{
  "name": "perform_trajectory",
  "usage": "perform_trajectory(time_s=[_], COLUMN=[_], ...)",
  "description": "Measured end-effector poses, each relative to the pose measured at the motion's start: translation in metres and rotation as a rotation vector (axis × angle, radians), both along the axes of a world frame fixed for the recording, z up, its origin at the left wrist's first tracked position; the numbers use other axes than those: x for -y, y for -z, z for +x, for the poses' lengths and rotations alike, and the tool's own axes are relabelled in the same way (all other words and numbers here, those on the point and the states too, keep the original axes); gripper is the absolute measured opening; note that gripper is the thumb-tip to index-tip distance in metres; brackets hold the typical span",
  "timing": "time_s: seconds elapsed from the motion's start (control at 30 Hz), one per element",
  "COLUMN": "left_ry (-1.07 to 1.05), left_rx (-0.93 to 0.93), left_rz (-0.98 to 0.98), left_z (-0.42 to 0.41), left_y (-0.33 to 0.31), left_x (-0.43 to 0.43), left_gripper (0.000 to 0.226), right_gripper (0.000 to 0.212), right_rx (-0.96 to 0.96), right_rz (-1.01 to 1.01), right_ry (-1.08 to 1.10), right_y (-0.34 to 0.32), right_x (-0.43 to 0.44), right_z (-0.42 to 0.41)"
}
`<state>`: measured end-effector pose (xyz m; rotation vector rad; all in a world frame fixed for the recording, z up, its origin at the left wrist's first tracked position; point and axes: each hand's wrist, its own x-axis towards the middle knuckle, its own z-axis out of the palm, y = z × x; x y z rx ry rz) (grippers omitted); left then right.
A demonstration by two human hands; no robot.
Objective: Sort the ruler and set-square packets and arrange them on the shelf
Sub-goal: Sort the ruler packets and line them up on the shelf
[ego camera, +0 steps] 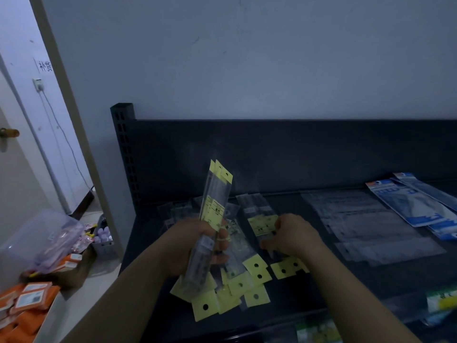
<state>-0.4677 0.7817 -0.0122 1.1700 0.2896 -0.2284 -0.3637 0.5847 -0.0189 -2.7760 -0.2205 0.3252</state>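
Note:
My left hand (191, 246) grips a small bundle of clear ruler packets with yellow header cards (214, 204), held upright and tilted over the dark shelf (321, 280). My right hand (293, 235) rests on a ruler packet with a yellow label (262, 225) lying on the shelf, fingers curled on its edge. Below both hands lies a loose heap of several more yellow-tabbed ruler packets (243, 283). To the right, clear set-square packets (366, 224) lie overlapped in a row, with blue-and-white packets (418, 204) beyond them.
The shelf's black back panel (272, 154) and perforated upright (123, 144) stand behind. At the left are a clear plastic box (42, 241), orange packets (27, 303) and a small basket of purple items (103, 240). Green-and-white packets (442, 300) sit at the lower right.

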Motion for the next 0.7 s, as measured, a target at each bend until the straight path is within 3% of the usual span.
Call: perform_trajectory(time_s=[0.07,0.17,0.27,0.43,0.6,0.7], left_ry=[0.0,-0.022,-0.035,-0.013,-0.026,-0.007], left_rx=[0.001,0.0,-0.007,0.008,-0.013,-0.029], left_rz=[-0.008,0.015,0.012,0.001,-0.03,-0.089], left_z=[-0.001,-0.001,-0.002,-0.002,-0.001,0.003], left_y=[0.0,0.001,-0.001,-0.001,-0.002,-0.005], left_x=[0.0,-0.002,-0.002,-0.002,-0.006,-0.007], left_gripper=[0.034,0.039,0.04,0.042,0.038,0.034], right_gripper=[0.079,0.069,0.075,0.05,0.018,0.009], right_rx=[0.001,-0.081,-0.12,-0.141,0.001,-0.094], right_rz=[-0.061,0.04,0.116,0.223,0.48,0.727], right_ry=[0.043,0.092,0.106,0.116,0.072,0.006], right_y=[-0.002,-0.006,-0.006,-0.004,-0.003,-0.017], right_x=[0.001,0.006,0.011,0.017,0.04,0.063], right_z=[0.004,0.01,0.013,0.013,0.011,0.004])
